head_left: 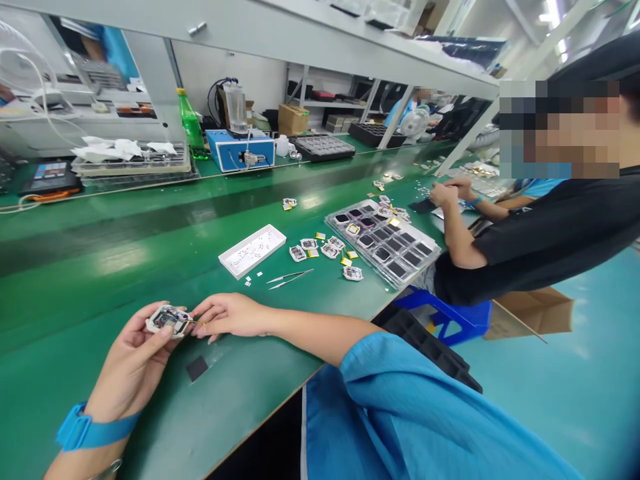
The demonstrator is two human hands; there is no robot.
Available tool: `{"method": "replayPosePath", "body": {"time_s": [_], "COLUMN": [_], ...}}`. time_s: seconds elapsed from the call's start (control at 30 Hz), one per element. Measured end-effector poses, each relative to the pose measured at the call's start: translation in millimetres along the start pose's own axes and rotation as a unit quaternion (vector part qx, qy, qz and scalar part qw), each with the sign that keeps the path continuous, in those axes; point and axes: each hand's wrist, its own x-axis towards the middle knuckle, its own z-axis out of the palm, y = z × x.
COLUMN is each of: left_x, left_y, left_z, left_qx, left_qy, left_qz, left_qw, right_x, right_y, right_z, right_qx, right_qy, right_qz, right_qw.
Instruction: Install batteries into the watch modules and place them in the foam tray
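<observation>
Unit (154,325) open, internals (170,316) exposed.
Left hand (131,355) clamped on it; right hand (235,315) at its edge, grip unclear; more open units (353,273) beyond.

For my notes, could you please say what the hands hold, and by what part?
Left hand: electronic unit, by its rim, thumb on its face. Right hand: unclear.

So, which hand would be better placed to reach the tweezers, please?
Probably the right hand, nearer the tweezers, though busy beside the white-rimmed device that the left hand holds.
</observation>
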Motion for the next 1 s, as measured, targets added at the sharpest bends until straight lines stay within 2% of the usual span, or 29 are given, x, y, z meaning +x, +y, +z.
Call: {"method": "replayPosePath", "body": {"time_s": [0.37, 0.53, 0.67, 0.83, 1.0], "left_x": [3, -4, -4, -2, -1], "left_y": [-1, -1, -7, -14, -16], "left_z": [-4, 5, 8, 2, 4], "left_qx": [0.018, 0.006, -0.005, -0.03, -0.018], "left_qy": [-0.028, -0.066, -0.147, -0.232, -0.226], "left_qz": [-0.005, -0.057, -0.127, -0.159, -0.158], "left_qw": [0.999, 0.996, 0.981, 0.959, 0.961], "right_x": [-1, -8, -14, -24, -26], "right_y": [-16, -22, -21, -17, -12], "right_z": [-13, -14, -13, -4, 1], "right_qx": [0.094, 0.098, -0.01, -0.19, -0.308], "right_qy": [0.046, 0.065, 0.072, 0.107, 0.149], "right_qz": [0.027, -0.034, -0.139, -0.233, -0.289], "right_qw": [0.994, 0.992, 0.988, 0.948, 0.894]}}
